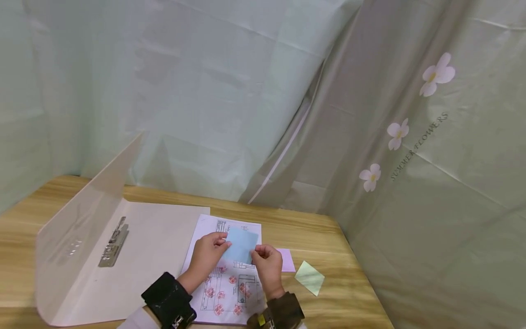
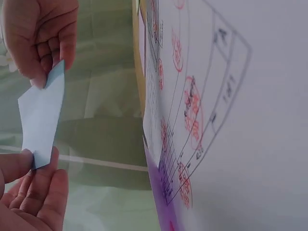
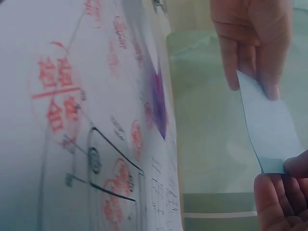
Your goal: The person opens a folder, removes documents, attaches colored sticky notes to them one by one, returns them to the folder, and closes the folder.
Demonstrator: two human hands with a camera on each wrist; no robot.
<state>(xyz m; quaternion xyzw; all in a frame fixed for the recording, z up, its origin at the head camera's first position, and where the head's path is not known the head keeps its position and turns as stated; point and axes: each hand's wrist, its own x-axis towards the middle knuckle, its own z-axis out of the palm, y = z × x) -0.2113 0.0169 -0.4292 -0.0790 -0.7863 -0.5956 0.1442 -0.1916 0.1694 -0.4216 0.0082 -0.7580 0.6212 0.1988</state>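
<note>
Blue paper square [image 1: 241,245] hovers before us at the frame's lower centre, above printed sheets [image 1: 228,297], as the left hand [image 1: 207,254] and right hand [image 1: 268,267] pinch opposite sides, presumably to keep it steady.

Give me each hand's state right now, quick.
Left hand: closed, pinching the blue paper square by its left edge.
Right hand: closed, pinching the same blue paper square by its right edge.

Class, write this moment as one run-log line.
left hand: pinches blue note; right hand: pinches blue note; below: printed sheets; nearby: open folder, purple note, green note
</note>
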